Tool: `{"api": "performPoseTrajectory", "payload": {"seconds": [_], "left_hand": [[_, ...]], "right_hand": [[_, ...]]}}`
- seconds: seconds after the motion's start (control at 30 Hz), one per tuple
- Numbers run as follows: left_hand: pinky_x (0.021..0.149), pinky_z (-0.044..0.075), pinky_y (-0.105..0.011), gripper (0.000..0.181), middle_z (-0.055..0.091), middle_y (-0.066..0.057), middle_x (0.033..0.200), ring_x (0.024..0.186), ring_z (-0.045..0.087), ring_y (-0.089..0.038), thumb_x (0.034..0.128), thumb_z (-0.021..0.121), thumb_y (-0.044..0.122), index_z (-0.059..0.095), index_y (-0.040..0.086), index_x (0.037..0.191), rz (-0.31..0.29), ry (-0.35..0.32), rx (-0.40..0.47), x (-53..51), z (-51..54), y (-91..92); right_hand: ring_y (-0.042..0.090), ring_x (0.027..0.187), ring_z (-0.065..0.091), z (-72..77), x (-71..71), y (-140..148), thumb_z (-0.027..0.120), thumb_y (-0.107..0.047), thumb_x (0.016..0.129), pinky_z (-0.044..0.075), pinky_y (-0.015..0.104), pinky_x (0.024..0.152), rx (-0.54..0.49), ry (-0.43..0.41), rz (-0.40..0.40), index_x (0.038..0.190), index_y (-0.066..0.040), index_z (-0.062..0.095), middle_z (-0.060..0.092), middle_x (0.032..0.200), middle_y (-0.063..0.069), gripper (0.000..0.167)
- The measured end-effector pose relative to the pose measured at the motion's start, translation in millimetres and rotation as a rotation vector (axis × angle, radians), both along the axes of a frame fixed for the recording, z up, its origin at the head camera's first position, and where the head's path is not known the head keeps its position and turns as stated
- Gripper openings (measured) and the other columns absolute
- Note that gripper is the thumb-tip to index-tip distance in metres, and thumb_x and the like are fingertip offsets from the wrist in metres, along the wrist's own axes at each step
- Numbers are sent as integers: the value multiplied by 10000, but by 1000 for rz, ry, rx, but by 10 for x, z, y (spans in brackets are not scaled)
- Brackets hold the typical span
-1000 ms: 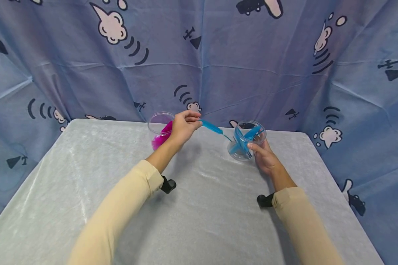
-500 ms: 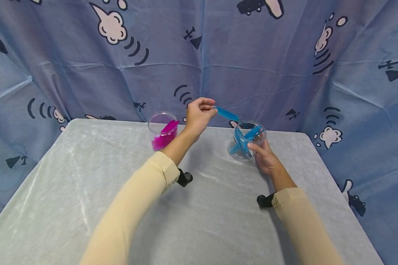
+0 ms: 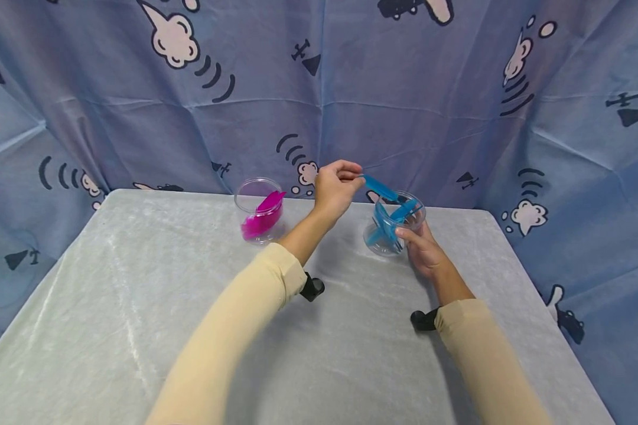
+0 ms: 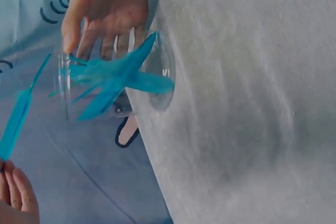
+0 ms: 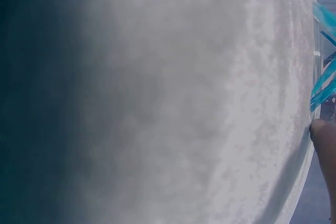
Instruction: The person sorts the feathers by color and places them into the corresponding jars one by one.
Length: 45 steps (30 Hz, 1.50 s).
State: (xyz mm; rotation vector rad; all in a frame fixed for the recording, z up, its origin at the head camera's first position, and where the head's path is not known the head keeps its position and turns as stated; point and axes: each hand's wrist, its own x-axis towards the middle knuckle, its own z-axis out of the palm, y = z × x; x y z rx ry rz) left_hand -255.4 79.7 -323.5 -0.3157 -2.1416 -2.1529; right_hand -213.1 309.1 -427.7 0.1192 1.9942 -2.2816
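Note:
High over the table's back edge, my left hand (image 3: 336, 188) pinches a blue feather (image 3: 380, 188) by its soft end. The feather slants down to the right, its lower end at the rim of a clear plastic cup (image 3: 387, 251); in the left wrist view its bare quill (image 4: 41, 72) points at the cup mouth. My right hand (image 3: 424, 251) grips this cup from the right, thumb on the near side and fingers behind. Several blue feathers (image 4: 123, 74) lie crossed inside it. At the right wrist view's edge, only the thumb (image 5: 324, 148) and some blue feathers (image 5: 326, 85) show.
A second clear cup (image 3: 244, 208) stands at the back left with magenta feathers (image 3: 263, 217) in it. A pale cloth covers the table (image 3: 329, 348). Close behind hangs a patterned blue curtain (image 3: 404, 82).
My left hand has moved right and upward, then slightly down, bringing the blue feather from beside the magenta feathers' cup to the right cup's rim. The right hand keeps its grip in place.

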Motion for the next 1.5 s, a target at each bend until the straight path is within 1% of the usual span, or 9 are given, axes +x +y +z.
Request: {"api": "performPoseTrajectory", "payload": {"seconds": [0.13, 0.3, 0.5, 0.63, 0.9, 1.03, 1.13, 1.27, 1.5], "left_hand": [[750, 554, -227, 101, 745, -86, 920, 838, 688, -163, 875, 738, 10, 730, 1, 975, 6, 50, -70, 26, -44, 70], [736, 551, -209, 76, 751, -82, 904, 822, 697, -164, 881, 739, 20, 744, 13, 957, 9, 107, -147, 77, -86, 150], [718, 546, -174, 64, 747, -87, 893, 800, 699, -146, 881, 733, 3, 746, 10, 944, -13, 132, -177, 108, -161, 233], [725, 543, -174, 76, 749, -100, 907, 817, 705, -163, 889, 723, -4, 748, -11, 960, -44, 147, -186, 121, -203, 259], [762, 538, -185, 120, 753, -110, 966, 861, 705, -168, 934, 673, 16, 743, -16, 1027, -134, 115, -203, 174, -238, 280], [777, 539, -180, 145, 748, -123, 1008, 904, 713, -169, 956, 638, 11, 733, -18, 1062, -219, 84, -205, 184, -259, 300], [785, 546, -181, 178, 740, -131, 1053, 963, 712, -181, 962, 628, 10, 718, -31, 1109, -265, 59, -211, 197, -264, 300], [802, 549, -191, 210, 731, -135, 1096, 1011, 704, -197, 959, 636, 17, 705, -34, 1151, -285, 49, -216, 209, -263, 284], [797, 548, -190, 220, 728, -126, 1104, 994, 702, -181, 957, 640, 17, 698, -25, 1165, -303, 54, -210, 205, -284, 276]], "right_hand": [[212, 1524, -106, -3, -4, 7, 612, -99, 921, -162, 460, 1181, -7, 12, 1, 1602, -303, -22, -64, 1674, 31, 953], [201, 1527, -61, -23, -13, 14, 604, -86, 907, -153, 463, 1184, 3, 24, 1, 1605, -298, 31, 24, 1676, 22, 928], [201, 1525, 37, -63, -18, 9, 594, -69, 899, -106, 431, 1201, 10, 43, -7, 1605, -257, 55, 110, 1665, 59, 907], [205, 1518, 80, -80, -24, -2, 583, -60, 900, -75, 413, 1209, 10, 57, -11, 1604, -235, 57, 139, 1657, 77, 897], [199, 1526, 27, -85, -27, 0, 582, -55, 910, -88, 418, 1207, 0, 58, -8, 1606, -234, 20, 73, 1670, 59, 913], [210, 1529, -9, -81, -25, 11, 582, -63, 913, -105, 430, 1203, 11, 59, -4, 1606, -233, 1, 39, 1673, 69, 920], [225, 1530, -34, -78, -23, 16, 586, -66, 918, -112, 435, 1201, 18, 53, -4, 1605, -238, -24, 12, 1673, 85, 935], [238, 1530, -50, -66, -20, 15, 593, -79, 922, -123, 445, 1197, 19, 40, -5, 1605, -254, -32, -12, 1672, 91, 942], [235, 1530, -50, -65, -20, 20, 596, -88, 917, -128, 457, 1194, 21, 31, -5, 1605, -254, -24, -2, 1672, 90, 941]]}}
